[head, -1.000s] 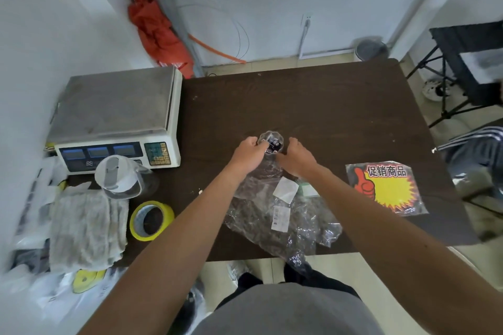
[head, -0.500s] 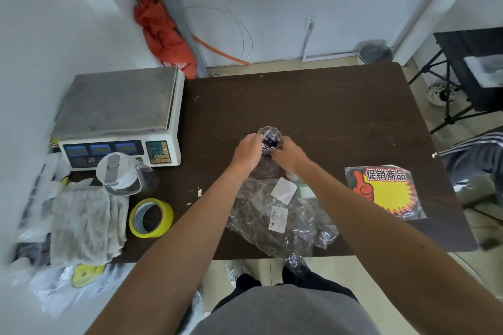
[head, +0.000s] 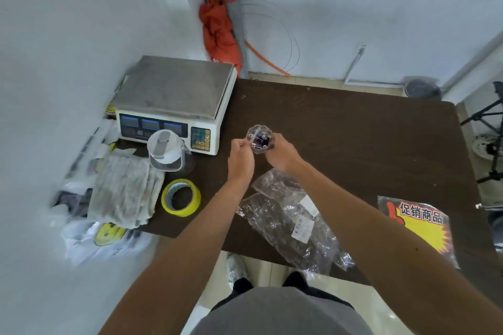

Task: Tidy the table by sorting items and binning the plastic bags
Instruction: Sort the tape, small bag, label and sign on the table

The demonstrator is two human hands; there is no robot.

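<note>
Both hands are up around the middle of the table (head: 353,130), working on the same thing. The left hand (head: 241,156) has its fingers curled in and pinches the left edge of a small clear dish (head: 254,130). The right hand (head: 281,155) is curled around the dish's right side, so both have a proper hold on it. The dish has a scalloped rim and a few little purple batteries (head: 260,141) sitting in it. Honestly can't tell if it's resting on the tabletop or lifted a bit.

The plastic bags (head: 291,223) are a crinkly clear pile with white labels stuck on, lying under the right forearm. They run down to the table's near edge, and one corner hangs over it. They're close to the hands, but nobody's touching them.

On the left end there's a digital scale (head: 174,106), with a clear jug (head: 166,152) with a white lid right in front of it. Nearer to me are a roll of yellow tape (head: 181,197) and, just left of it, a grubby folded cloth (head: 125,190). A red-and-yellow promo sign (head: 419,226) lies flat over on the right side, well apart from the bags.
</note>
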